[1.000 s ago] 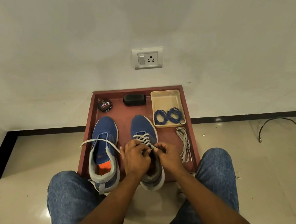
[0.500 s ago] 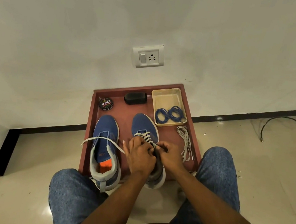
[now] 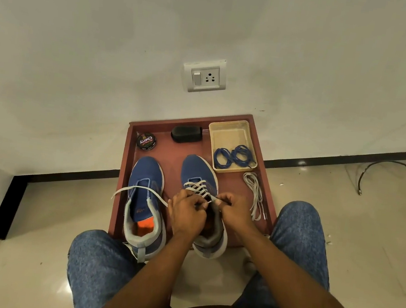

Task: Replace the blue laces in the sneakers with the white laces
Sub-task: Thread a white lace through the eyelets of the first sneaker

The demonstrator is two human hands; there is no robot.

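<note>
Two blue sneakers stand side by side on a red-brown tray (image 3: pixel 262 148). The right sneaker (image 3: pixel 198 170) carries a white lace (image 3: pixel 197 188) crossed through several eyelets. My left hand (image 3: pixel 186 212) and my right hand (image 3: pixel 235 212) meet over its tongue, each pinching part of that white lace. One loose end of it trails left across the left sneaker (image 3: pixel 146 174), which has no lacing. The blue laces (image 3: pixel 234 155) lie coiled in a beige tray (image 3: pixel 228 131). A second white lace (image 3: pixel 253 194) lies bundled at the tray's right side.
A round shoe polish tin (image 3: pixel 146 141) and a black brush (image 3: pixel 186 133) sit at the tray's far edge by the wall. My knees in jeans flank the tray. A black cable (image 3: pixel 386 165) runs along the floor at right.
My hands have shifted slightly on the right sneaker's upper eyelets, still working the white lace. The camera view has tilted a little; nothing else has moved.
</note>
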